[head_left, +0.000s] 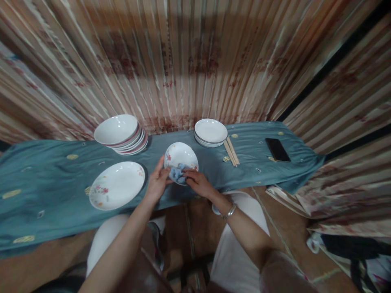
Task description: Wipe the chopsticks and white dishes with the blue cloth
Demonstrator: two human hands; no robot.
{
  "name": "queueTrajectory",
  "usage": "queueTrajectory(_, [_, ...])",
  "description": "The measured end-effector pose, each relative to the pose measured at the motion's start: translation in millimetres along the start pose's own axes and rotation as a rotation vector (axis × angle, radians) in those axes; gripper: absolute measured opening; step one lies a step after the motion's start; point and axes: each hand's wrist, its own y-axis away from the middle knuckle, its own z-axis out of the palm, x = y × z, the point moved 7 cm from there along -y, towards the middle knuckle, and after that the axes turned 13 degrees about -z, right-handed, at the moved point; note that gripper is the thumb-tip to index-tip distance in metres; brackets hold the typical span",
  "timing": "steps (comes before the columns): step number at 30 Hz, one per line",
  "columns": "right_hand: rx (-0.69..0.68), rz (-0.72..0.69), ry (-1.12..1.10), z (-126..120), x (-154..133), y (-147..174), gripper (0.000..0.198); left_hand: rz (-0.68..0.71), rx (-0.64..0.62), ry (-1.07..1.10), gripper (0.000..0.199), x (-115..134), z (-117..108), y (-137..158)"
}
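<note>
A small white plate [182,153] with red flowers is held tilted above the front of the table. My left hand [158,179] grips its left rim, the thumb on the upper face. A blue patterned cloth [176,173] lies bunched on the lower part of the plate. My right hand [198,182] pinches this cloth against the plate's lower right. To the left, a larger white flowered plate [119,185] rests on the tablecloth, close to my left forearm.
A stack of white bowls [117,130] stands at the back left, and stacked small plates [210,131] at the back middle. Wooden chopsticks [231,151] lie beside these. Farther right is a black phone [277,149]. Curtains [183,61] hang directly behind the table [253,162].
</note>
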Motion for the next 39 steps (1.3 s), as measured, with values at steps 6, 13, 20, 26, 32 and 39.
queueTrajectory(6, [-0.058,0.024,0.187,-6.0,4.5,-0.8,0.023,-0.005,0.006,0.008,0.084,-2.3,-1.3,-1.7])
queueTrajectory(13, [-0.063,0.071,0.390,-12.7,13.0,-3.6,0.019,0.011,0.012,-0.016,0.084,-2.0,-1.6,-1.3])
queueTrajectory(20, [0.020,0.070,0.452,-16.9,22.8,-10.7,0.022,0.024,-0.001,-0.042,0.085,-1.8,-0.2,-2.1])
queueTrajectory(26, [0.133,0.066,0.396,-13.1,36.7,-18.0,0.033,0.042,0.004,-0.056,0.083,-1.6,-0.6,-2.3])
queueTrajectory(32, [0.170,0.066,0.339,-6.9,37.1,-36.3,0.041,0.039,0.005,-0.041,0.085,-0.3,0.3,-0.2])
queueTrajectory(39, [0.186,0.024,0.246,1.1,22.7,-55.2,0.044,0.033,-0.028,-0.032,0.082,-2.0,2.1,1.2])
